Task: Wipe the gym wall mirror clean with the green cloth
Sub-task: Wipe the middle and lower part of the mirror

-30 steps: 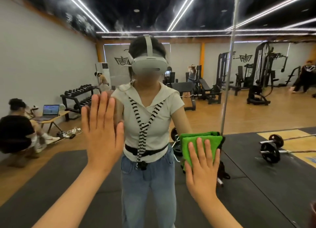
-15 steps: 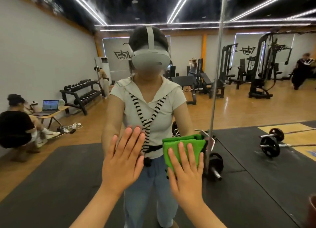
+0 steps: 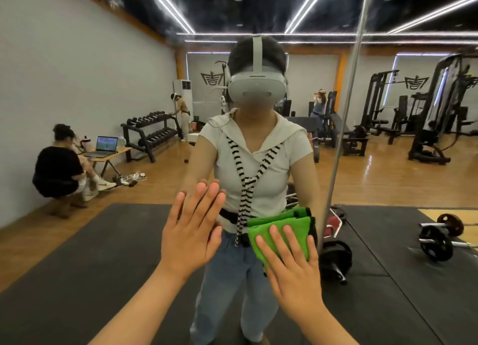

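1 green cloth under right hand, against mirror

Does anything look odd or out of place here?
One thing: the bare left hand lies flat on the mirror, fingertips meeting their reflection, while the right hand presses the cloth beside it. It may leave prints on the glass.

We are noting the wall mirror, its two panes meeting at a vertical seam. The folded green cloth is lying flat against the glass just left of that seam, with the right hand pressing it there, fingers straight. The left hand is resting flat on bare glass beside it.
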Action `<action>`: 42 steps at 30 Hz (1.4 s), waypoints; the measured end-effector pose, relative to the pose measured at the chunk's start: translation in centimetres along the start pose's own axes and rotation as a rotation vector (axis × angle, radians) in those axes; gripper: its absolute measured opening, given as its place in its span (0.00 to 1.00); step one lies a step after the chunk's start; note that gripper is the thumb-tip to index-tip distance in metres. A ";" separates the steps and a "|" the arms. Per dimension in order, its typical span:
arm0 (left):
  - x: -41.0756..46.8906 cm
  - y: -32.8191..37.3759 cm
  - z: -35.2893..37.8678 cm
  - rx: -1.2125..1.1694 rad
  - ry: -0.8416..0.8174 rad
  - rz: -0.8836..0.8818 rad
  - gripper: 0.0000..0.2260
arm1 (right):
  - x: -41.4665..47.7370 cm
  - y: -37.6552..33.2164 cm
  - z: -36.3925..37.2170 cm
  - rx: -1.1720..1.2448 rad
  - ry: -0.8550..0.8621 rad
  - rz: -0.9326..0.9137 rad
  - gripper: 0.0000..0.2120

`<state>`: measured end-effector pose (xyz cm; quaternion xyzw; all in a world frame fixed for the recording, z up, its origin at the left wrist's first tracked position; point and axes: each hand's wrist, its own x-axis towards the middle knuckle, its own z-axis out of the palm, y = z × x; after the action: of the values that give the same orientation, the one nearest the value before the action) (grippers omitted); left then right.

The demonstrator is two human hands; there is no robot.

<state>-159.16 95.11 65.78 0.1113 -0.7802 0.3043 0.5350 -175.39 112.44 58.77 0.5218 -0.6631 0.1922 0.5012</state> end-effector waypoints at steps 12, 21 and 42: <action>-0.3 0.0 0.2 0.029 -0.022 -0.019 0.28 | 4.0 3.2 -2.7 0.043 0.050 -0.014 0.32; -0.1 0.1 0.2 0.020 -0.030 -0.018 0.27 | -4.8 1.7 0.5 -0.086 -0.203 -0.330 0.38; -0.2 0.0 0.1 -0.015 -0.047 -0.016 0.29 | 2.7 1.0 -1.6 0.008 -0.009 -0.221 0.35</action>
<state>-159.13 95.02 65.61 0.1207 -0.7939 0.2917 0.5197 -175.35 112.73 62.03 0.5945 -0.6029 0.1363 0.5143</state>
